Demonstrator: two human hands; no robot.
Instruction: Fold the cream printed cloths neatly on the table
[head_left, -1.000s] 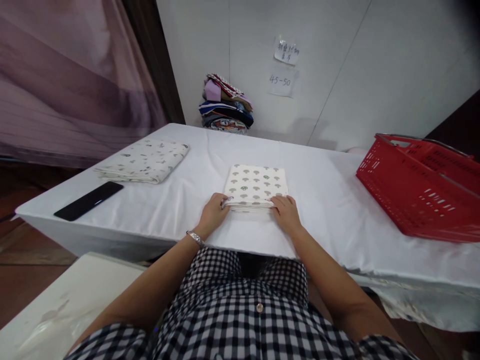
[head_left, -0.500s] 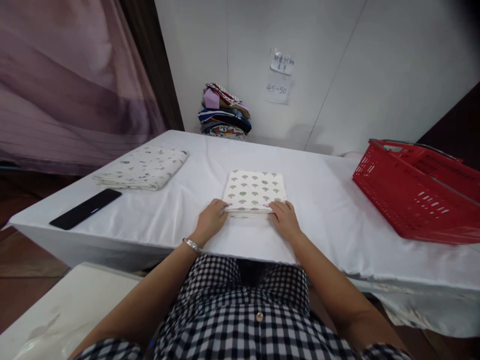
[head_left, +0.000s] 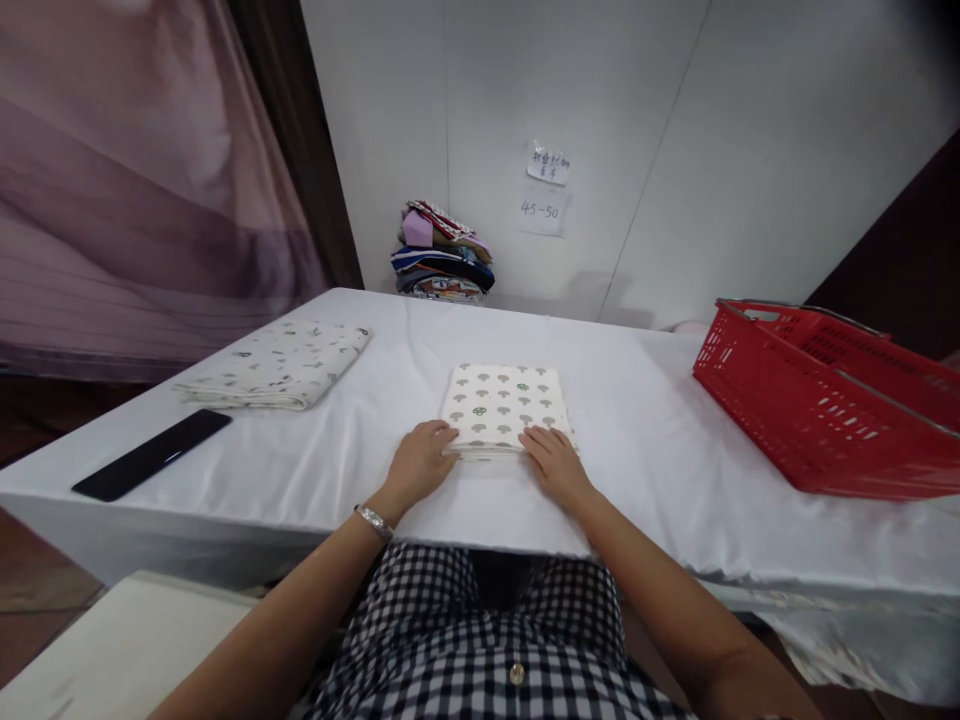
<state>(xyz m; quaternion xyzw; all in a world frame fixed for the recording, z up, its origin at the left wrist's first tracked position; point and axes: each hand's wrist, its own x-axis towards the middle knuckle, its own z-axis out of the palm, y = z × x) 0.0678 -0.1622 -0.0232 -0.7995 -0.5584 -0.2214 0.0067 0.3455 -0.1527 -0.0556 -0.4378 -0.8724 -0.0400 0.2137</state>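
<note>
L hand (head_left: pixel 421 464), R hand (head_left: pixel 556 466), touching fld cloth (head_left: pixel 506 405)

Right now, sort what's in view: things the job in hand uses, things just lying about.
In use:
folded cloth, touched by left hand and right hand
white-covered table beneath

Seemingly lying about, untouched:
second folded cloth
black flat object
red basket
fabric stack

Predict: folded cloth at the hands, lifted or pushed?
The folded cloth likely sags when lifted: its near edge shows soft, stacked layers. It may unfold, since no visible band holds it. Pushed, it might slide, as the white tablecloth looks shiny.
</note>
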